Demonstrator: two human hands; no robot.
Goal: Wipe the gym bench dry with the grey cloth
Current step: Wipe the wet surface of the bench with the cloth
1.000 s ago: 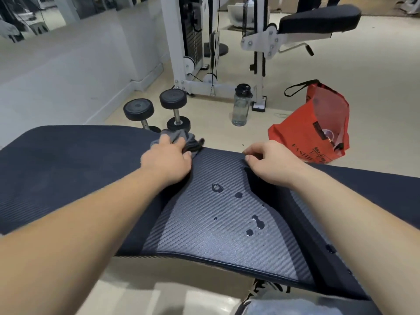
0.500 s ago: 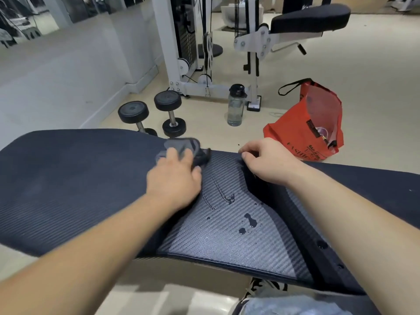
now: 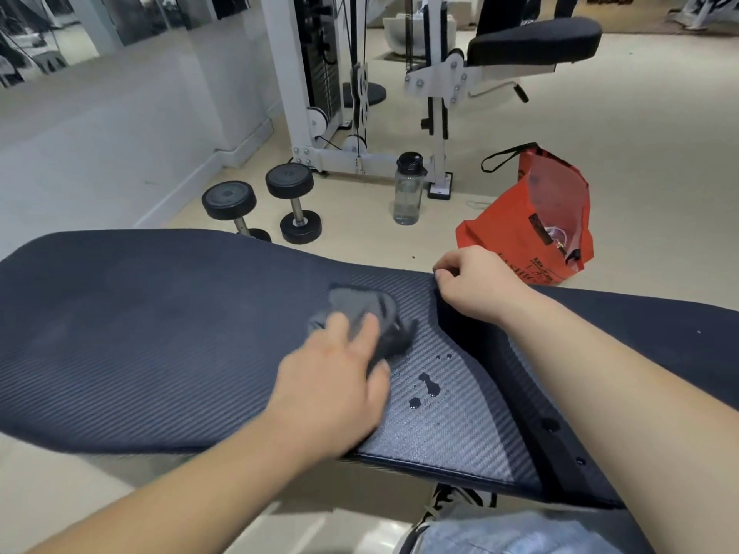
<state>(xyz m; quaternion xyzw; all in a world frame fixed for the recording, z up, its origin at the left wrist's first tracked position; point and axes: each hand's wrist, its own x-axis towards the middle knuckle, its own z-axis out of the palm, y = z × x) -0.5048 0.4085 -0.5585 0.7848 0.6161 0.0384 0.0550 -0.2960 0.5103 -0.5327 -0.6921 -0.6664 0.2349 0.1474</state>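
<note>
Your left hand (image 3: 332, 377): fingers stretched out, pressing grey cloth (image 3: 360, 309) flat onto gym bench (image 3: 140, 333), mid-pad, nearer far edge; hand blurred. Your right hand (image 3: 476, 283): fingers curled, gripping bench's far edge where dark seam crosses pad. Hands apart, cloth between them. Water drops (image 3: 430, 385) on ribbed pad just right of left hand, toward near edge. Floor (image 3: 640, 153) beyond far edge: two dumbbells (image 3: 298, 209), water bottle (image 3: 408, 189), red bag (image 3: 528, 233), white cable machine (image 3: 320, 94).
</note>
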